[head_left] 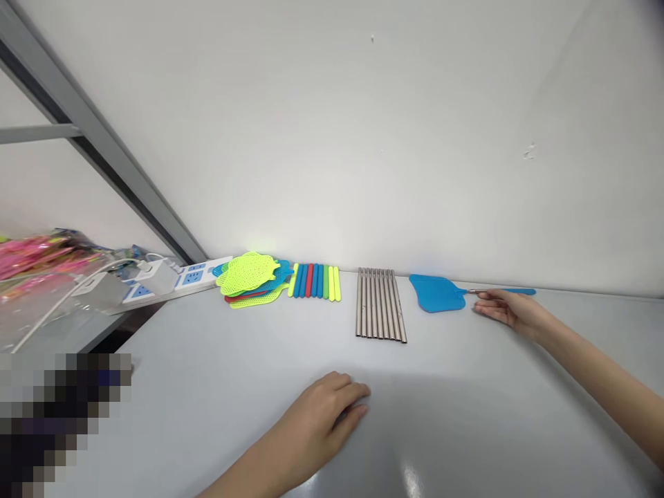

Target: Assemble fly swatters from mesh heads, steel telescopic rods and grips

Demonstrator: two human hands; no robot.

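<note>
A blue fly swatter [438,293] lies near the wall on the right, its mesh head to the left and its blue handle to the right. My right hand [511,311] is at its thin metal shaft, thumb and forefinger pinching it, the other fingers loosely extended. Nearer to me, my left hand [332,411] rests on the grey table [249,401], fingers slightly bent and thumb apart, holding nothing. Beyond it, several metal tubes [380,304] lie side by side. Left of them is a row of coloured plastic handles [314,281], beside a pile of swatter heads [249,273].
A white power strip [210,270] with plugged-in chargers [158,277] lies at the table's left edge. Clear bags with pink items [39,259] are farther left, by a grey metal frame [108,131]. A white wall [373,138] borders the table's back. The lower left corner is pixelated.
</note>
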